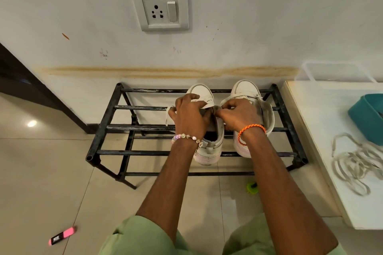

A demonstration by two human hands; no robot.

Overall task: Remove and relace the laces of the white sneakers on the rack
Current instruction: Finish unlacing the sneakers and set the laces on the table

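— Tiled floor was nearest, with a pink marker on it. What stood further?

— On the black rack stood two white sneakers, toes toward the wall.

— And the hands?

— Both were at the left sneaker. Left hand gripped its tongue, fingers curled. Right hand pinched the upper's edge.

— The laces?

— Loose laces lay on the white table, at the right, beside a teal tray.

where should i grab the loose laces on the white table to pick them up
Pinch the laces from above at the dense middle of the tangle, where several strands cross. They lie flat in limp loops on the table, so a single outer loop would likely trail the rest.
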